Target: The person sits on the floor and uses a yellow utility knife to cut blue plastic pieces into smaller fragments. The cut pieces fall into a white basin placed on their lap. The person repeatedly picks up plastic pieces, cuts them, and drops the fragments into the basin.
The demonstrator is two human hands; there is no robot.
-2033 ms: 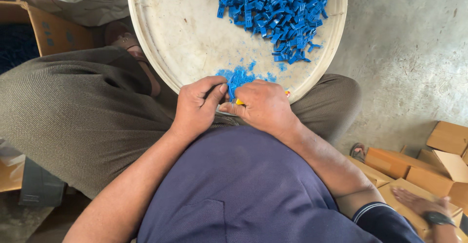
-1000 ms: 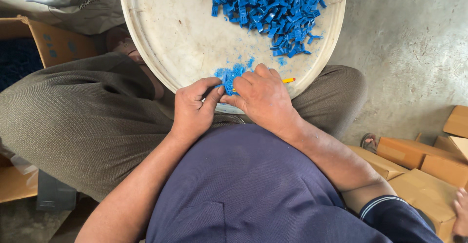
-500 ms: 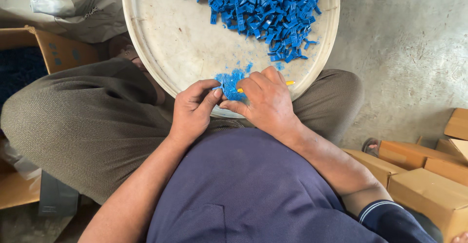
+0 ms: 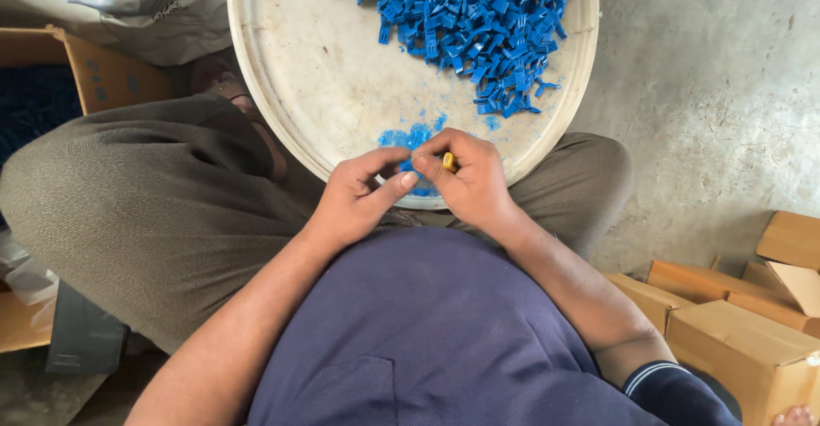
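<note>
I see my left hand [image 4: 354,199] and right hand [image 4: 470,182] meeting at the near rim of the round white tray [image 4: 290,93], fingers pinching a small blue piece [image 4: 408,166]; the right also grips a yellow tool [image 4: 448,162]. The blue pile [image 4: 461,16] lies far right.

Rough grey concrete floor [image 4: 726,93], daylit; brown cardboard boxes [image 4: 735,340] stacked at right; open cardboard carton [image 4: 94,76] at left.

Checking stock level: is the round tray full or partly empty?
Partly empty. Blue plastic pieces heap at the far side; the white tray shows bare surface nearer the hands.
</note>
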